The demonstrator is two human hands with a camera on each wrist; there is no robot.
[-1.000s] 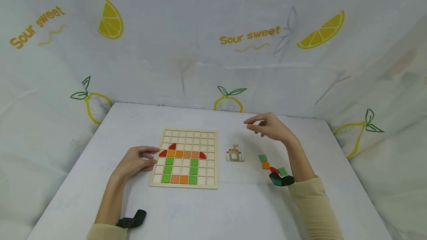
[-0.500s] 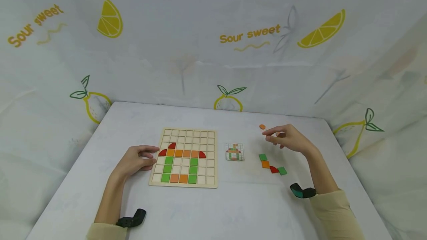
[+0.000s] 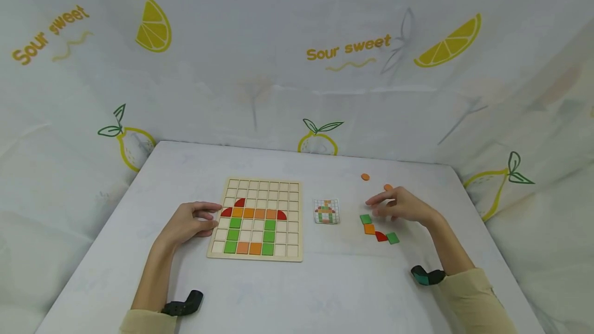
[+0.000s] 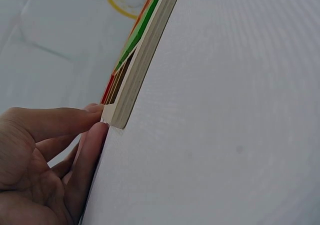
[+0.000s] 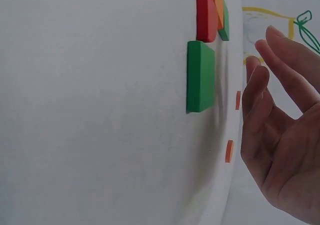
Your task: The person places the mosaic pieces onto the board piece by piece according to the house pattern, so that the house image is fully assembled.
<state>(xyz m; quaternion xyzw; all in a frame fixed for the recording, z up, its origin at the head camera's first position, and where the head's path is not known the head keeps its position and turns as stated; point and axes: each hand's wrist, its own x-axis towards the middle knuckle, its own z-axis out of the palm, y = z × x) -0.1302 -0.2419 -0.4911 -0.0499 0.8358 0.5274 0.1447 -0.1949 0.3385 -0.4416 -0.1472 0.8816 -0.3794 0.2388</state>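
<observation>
My left hand (image 3: 187, 223) rests beside the wooden grid board (image 3: 287, 200), its fingertips touching the left edge. The left wrist view shows thumb and index finger right at the board's side (image 4: 142, 65). Colored tiles sit in the grid: green squares (image 3: 230, 247), a row of orange ones (image 3: 249, 214) and red quarter-circles (image 3: 281, 215). My right hand (image 3: 401, 205) hovers with nothing in it just above loose tiles: a green square (image 3: 365, 219), an orange square (image 3: 369, 229), a red quarter-circle (image 3: 381, 236) and another green square (image 3: 392, 238). Its fingers are apart and loosely bent.
A small pattern card (image 3: 327, 212) lies between the board and the loose tiles. Two orange discs, one farther back (image 3: 365, 177) and one beside the right hand (image 3: 388, 187), lie on the white table (image 3: 325, 293). A lemon-print cloth (image 3: 260, 97) hangs behind.
My right hand has moved right and nearer to me, then down toward the loose tiles, uncovering the orange discs. The left hand and the board have stayed in place.
</observation>
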